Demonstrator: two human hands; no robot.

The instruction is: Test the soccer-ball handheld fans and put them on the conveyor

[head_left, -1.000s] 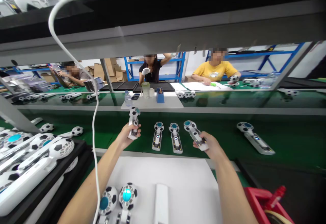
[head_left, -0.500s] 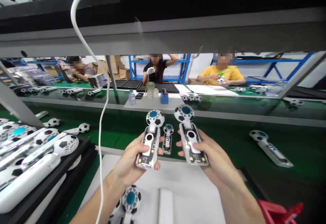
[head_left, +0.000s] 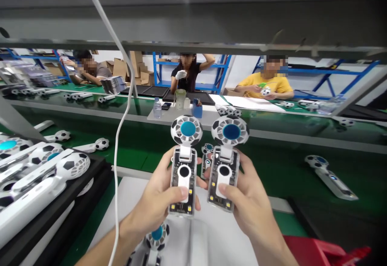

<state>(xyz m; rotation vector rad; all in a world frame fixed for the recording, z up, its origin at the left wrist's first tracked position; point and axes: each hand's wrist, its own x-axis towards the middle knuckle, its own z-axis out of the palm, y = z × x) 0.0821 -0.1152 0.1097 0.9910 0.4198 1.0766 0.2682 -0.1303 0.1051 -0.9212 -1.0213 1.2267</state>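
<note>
My left hand (head_left: 157, 203) grips a handheld fan (head_left: 184, 165) with a football-patterned head, a teal centre and a clear handle; its thumb presses the white button. My right hand (head_left: 246, 201) holds a second, matching fan (head_left: 225, 161) upright beside it, thumb on its button. The two fans stand side by side, almost touching. Behind them a third fan (head_left: 207, 157) lies on the green belt (head_left: 272, 165), mostly hidden. Another fan head (head_left: 157, 235) lies on the white mat (head_left: 133, 197) below my left hand.
A black tray (head_left: 60, 201) of white football fans sits at the left. A white cable (head_left: 119, 128) hangs down in front of me. One fan (head_left: 331, 175) lies on the belt at the right. A red object (head_left: 317, 252) is at bottom right. Three people sit across the line.
Both hands have drawn the two fans closer to me and nearer each other, and raised them more upright. My thumbs now rest on the buttons.
</note>
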